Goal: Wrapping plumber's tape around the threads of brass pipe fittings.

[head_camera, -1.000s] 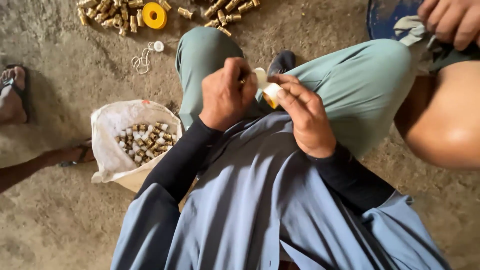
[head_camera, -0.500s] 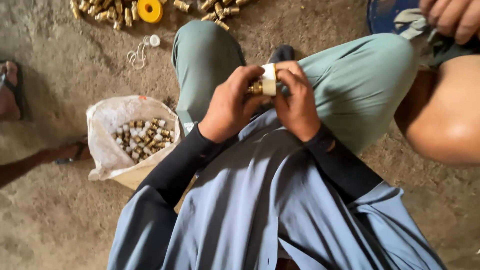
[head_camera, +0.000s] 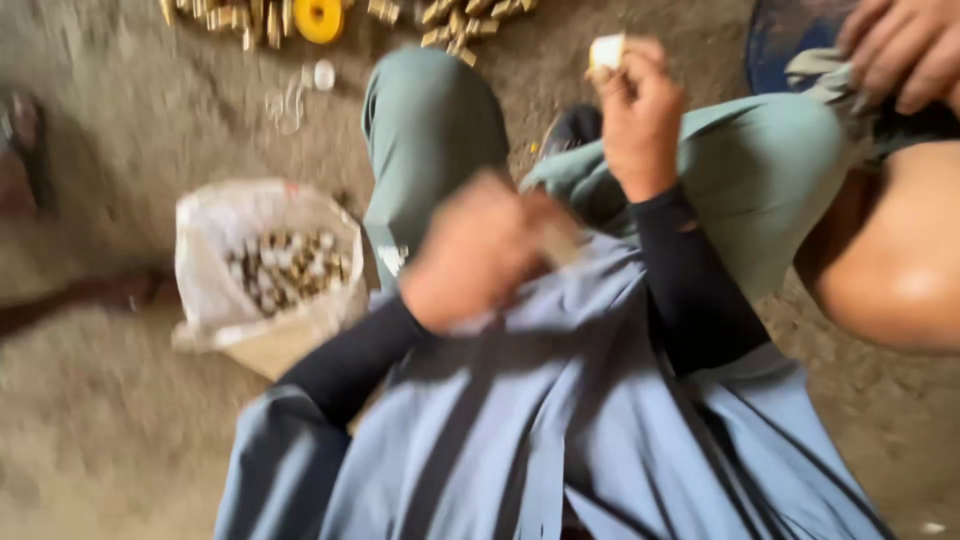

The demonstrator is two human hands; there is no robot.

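Observation:
My right hand (head_camera: 640, 110) is raised over my knee and pinches a small white roll of tape (head_camera: 607, 50) between its fingertips. My left hand (head_camera: 480, 250) is blurred from motion, low over my lap near my left knee; it seems to hold a small brass-coloured piece (head_camera: 560, 245), but the blur hides its shape. I sit on the ground in green trousers and a grey-blue shirt with black sleeves.
A white bag (head_camera: 210, 250) full of small brass fittings (head_camera: 290, 265) stands on the dirt floor at my left. More brass fittings (head_camera: 470, 20) and a yellow tape roll (head_camera: 320, 18) lie ahead. Another person's arm (head_camera: 890, 270) and hand (head_camera: 900, 50) are at the right.
My hands were together at the fitting and tape. Now they have parted: the right hand moved up and away with the tape roll, the left dropped down toward my lap.

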